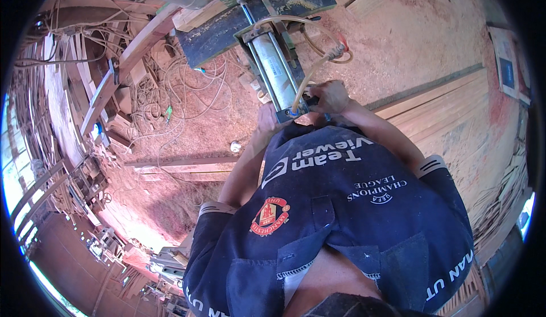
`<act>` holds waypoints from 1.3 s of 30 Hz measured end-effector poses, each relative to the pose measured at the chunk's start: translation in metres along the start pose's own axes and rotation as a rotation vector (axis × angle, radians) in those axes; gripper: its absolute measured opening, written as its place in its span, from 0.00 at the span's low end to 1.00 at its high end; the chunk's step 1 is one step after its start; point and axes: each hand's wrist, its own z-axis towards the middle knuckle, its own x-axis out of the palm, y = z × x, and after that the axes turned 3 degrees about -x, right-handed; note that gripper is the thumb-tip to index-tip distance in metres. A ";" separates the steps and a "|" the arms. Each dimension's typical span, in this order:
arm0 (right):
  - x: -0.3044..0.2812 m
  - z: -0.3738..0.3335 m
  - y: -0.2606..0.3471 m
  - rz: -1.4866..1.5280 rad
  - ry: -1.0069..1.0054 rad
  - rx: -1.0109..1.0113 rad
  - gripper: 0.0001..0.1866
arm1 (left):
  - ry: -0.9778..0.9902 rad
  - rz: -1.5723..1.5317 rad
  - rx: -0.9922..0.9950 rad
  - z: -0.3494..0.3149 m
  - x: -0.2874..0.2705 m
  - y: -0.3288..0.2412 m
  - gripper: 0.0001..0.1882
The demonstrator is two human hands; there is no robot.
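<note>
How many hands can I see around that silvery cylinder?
2: the left hand is at the near end of the silvery cylinder, on its left; the right hand is on its right. Some fingers are hidden; no other hands show.

Floor (381, 44) pinkish-brown, dusty, littered with sawdust. Long pale planks (443, 98) side by side toward its right edge. Coiled cords (152, 111) across its left half; timber lengths (79, 69) crowd the left edge. Bright daylight glares through openings (14, 169) beyond.
</note>
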 end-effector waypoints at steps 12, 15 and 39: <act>-0.002 0.001 0.003 0.026 -0.051 -0.032 0.19 | -0.075 0.026 -0.014 -0.014 0.038 0.053 0.22; -0.002 0.000 0.002 0.024 -0.050 -0.036 0.19 | -0.080 0.007 -0.027 -0.009 0.031 0.039 0.21; -0.004 0.003 0.004 0.016 0.031 -0.027 0.21 | -0.086 -0.146 -0.023 -0.002 -0.011 0.008 0.35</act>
